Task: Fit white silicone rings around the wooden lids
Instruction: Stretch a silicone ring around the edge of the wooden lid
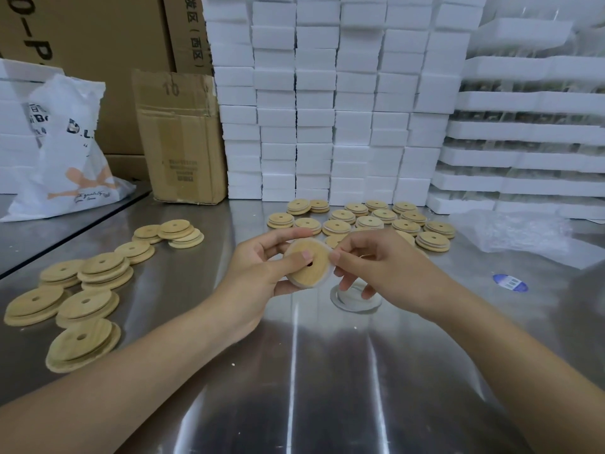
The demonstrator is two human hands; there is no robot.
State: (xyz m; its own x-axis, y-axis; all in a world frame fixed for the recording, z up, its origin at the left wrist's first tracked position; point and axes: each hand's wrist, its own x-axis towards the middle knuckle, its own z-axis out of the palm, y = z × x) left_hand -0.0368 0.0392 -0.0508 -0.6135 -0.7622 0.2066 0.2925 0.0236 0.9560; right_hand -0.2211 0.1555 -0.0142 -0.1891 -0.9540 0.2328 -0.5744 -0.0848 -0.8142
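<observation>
**Lid held in both hands, ring at its rim**

Our left hand (258, 273) grips the lid (311, 268) above the table (327, 371), thumb on its face and fingers behind. Our right hand (376, 263) pinches the ring (328, 279) at the lid's right rim. Fingers cover part of the edge, so we cannot tell how far round it sits. Spare rings (353, 304) lie just below, partly hidden by the right hand. Bare lids (95, 273) crowd the left and far lids (370, 221) lie near the foam blocks (327, 109). Open steel lies toward us. Wrap (523, 234) fills the right.
</observation>
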